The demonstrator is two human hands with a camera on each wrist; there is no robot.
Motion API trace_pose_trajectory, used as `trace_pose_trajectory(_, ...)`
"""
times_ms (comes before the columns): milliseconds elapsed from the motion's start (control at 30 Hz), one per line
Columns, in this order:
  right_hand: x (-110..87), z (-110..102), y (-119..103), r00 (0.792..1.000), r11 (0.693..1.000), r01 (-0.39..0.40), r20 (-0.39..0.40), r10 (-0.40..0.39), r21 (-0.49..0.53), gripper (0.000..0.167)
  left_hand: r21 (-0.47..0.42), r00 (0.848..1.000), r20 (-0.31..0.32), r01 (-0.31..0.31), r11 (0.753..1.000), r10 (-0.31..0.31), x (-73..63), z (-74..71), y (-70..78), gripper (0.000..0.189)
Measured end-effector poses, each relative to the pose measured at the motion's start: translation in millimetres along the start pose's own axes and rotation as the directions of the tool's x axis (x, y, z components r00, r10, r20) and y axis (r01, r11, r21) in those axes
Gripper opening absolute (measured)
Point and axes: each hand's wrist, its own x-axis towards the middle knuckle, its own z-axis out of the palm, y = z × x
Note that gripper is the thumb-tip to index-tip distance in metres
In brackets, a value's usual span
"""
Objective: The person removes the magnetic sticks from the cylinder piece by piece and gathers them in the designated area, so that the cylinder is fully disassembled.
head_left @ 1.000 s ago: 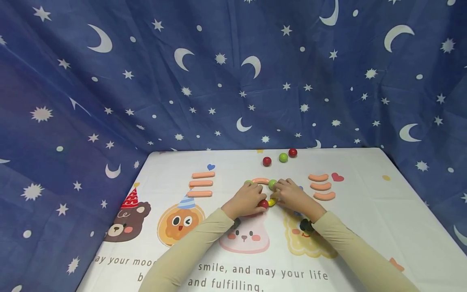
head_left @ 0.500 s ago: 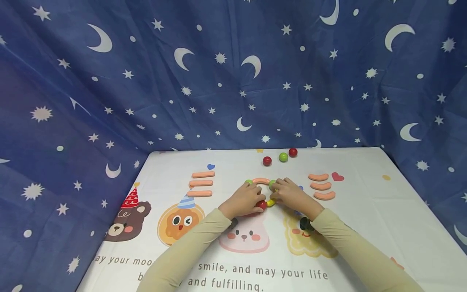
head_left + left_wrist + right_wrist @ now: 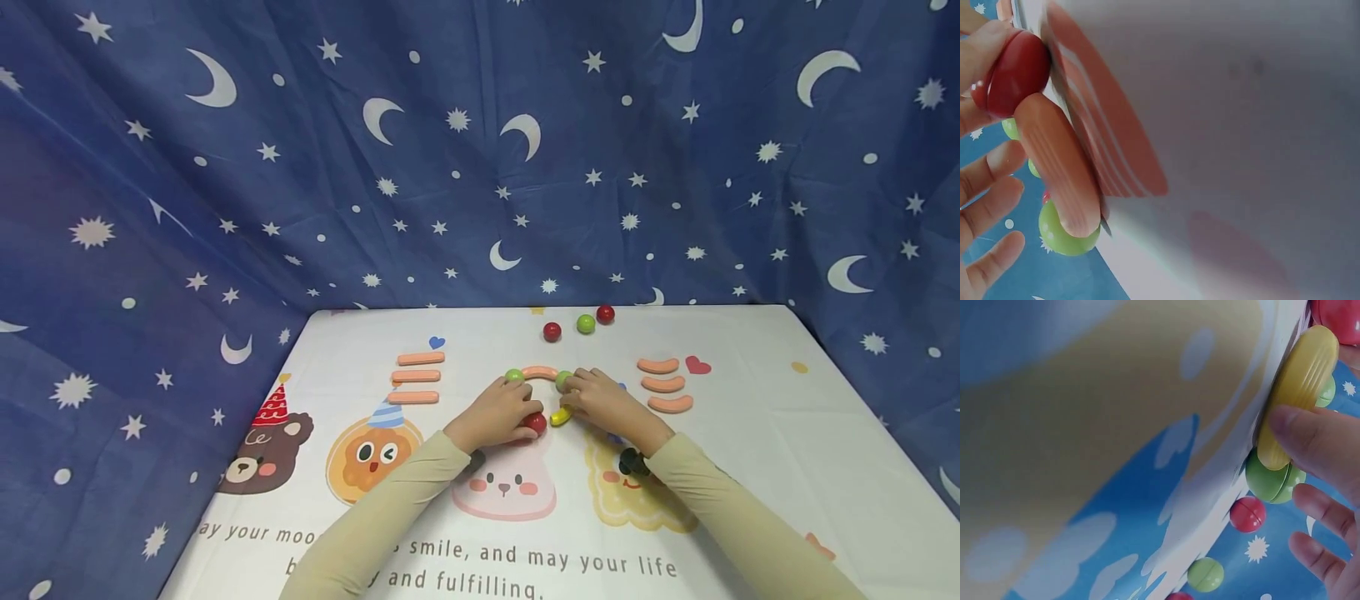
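Item: yellow curved toy sausage [image 3: 560, 415], on the cloth near the middle of the table; long axis slanting, near end pointing left toward the red ball, far end toward a green ball [image 3: 564, 381]. We record the right hand [image 3: 611, 407] pinching it, thumb laid along its side.

Item: red ball [image 3: 536, 424], just beside the yellow piece's near end, gripped by the left hand [image 3: 498, 414] with the thumb against it.

Item: salmon sausage [image 3: 1057, 162], lying between red ball and second green ball [image 3: 514, 377].

Item: curved pink sausage [image 3: 540, 372], arched between both green balls.

Beyond these we list three straight sausages [image 3: 416, 376] stacked in rows at left; three curved sausages [image 3: 663, 384] at right; farther back, two red balls [image 3: 552, 332] and one green [image 3: 586, 324].

Surface: white tablecloth [image 3: 757, 467], printed with cartoon faces and lettering.

Room: blue curtain [image 3: 480, 233], moons and stars, behind and at left.
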Motion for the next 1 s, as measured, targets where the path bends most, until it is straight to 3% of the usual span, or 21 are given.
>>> trace_pose_trajectory(300, -1.1, 2, 2, 1.0, 0.998, -0.019, 0.009, 0.018, 0.064, 0.019, -0.012, 1.0, 0.01, 0.019, 1.0, -0.019, 0.1, 1.7, 0.6, 0.038)
trace_pose_trajectory(500, -3.6, -3, 1, 0.998, 0.992, -0.036, 0.057, 0.03, 0.12, 0.022, -0.027, 1.0, 0.007, 0.021, 0.999, -0.02, 0.3, 1.0, 1.0, 0.038)
trace_pose_trajectory(667, -8.2, -8, 4, 0.991, 0.989, -0.068, 0.124, 0.052, 0.129, 0.025, -0.037, 1.0, 0.002, 0.02, 0.999, -0.019, 1.0, 2.7, 0.2, 0.038)
trace_pose_trajectory(1000, -23.3, -11, 9, 0.986, 0.987, -0.091, 0.151, 0.071, 0.134, 0.022, -0.07, 0.999, -0.012, 0.034, 0.997, -0.035, -0.9, 5.1, -1.5, 0.037)
